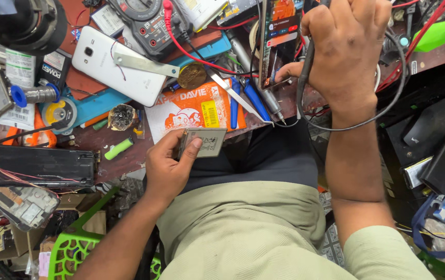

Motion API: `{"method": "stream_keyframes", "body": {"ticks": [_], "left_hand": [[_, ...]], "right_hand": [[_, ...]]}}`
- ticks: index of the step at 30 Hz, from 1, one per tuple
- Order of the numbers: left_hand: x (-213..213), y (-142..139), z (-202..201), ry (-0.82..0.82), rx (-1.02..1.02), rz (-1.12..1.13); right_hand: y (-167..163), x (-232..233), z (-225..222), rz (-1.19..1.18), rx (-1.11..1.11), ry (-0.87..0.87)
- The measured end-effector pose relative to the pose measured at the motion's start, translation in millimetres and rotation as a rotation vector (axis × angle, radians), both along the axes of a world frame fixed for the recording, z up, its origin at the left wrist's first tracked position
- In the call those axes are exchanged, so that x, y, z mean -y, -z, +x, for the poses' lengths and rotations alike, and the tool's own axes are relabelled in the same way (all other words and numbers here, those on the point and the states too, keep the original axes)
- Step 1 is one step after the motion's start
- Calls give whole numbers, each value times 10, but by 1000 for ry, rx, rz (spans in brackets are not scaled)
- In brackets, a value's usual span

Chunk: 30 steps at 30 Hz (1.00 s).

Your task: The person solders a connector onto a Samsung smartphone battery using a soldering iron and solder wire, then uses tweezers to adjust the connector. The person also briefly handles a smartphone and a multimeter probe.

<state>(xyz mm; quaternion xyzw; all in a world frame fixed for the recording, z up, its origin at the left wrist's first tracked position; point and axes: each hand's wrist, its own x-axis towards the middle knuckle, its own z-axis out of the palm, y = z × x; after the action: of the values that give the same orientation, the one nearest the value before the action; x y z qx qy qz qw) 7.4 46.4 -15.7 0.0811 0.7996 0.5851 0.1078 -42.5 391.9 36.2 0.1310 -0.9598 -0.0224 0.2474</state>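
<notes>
Left hand (168, 168): grasping a flat grey phone battery (205, 142) between thumb and fingers, holding it just off the near edge of the workbench (129, 155), above the lap.
Right hand (344, 49): clenching around a dark probe handle (305, 70) with a black lead (388, 103) looping round the wrist; fingers closed tight on the handle, fingertips touching the lower edge of the propped phone.
Propped phone (279, 36): standing on edge toward the far side of the workbench, screen lit and showing coloured panels; the probe is running down just beside it.
Multimeter (147, 23): lying at the far edge, red lead (191, 54) trailing across the bench toward the right hand.
White phone (116, 65): lying back-up left of centre, a metal strip (144, 65) resting across it.
Orange packet (194, 109): lying at the near edge, just beyond the battery, with tweezers (238, 96) and blue-handled tools (245, 98) beside it.
Black tray (36, 166): sitting at the left near corner, thin wires spilling over it.
Progress, judged: battery is already out and in hand; probe is taken up but is not touching the battery, the two being well apart. Any contact between probe and battery terminals is not yet showing.
Unclear: probe tip is hidden behind the phone.
</notes>
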Motion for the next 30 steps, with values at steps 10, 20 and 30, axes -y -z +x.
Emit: {"method": "stream_keyframes", "body": {"ticks": [10,20,30], "left_hand": [[-8,10,9,4,22,68],[-24,37,8,-8,59,49],[-64,28,8,-9,67,69]], "right_hand": [[-72,-43,116,-174,-5,-48],[303,40,500,-326,-127,109],[65,22,188,-180,-83,3]]}}
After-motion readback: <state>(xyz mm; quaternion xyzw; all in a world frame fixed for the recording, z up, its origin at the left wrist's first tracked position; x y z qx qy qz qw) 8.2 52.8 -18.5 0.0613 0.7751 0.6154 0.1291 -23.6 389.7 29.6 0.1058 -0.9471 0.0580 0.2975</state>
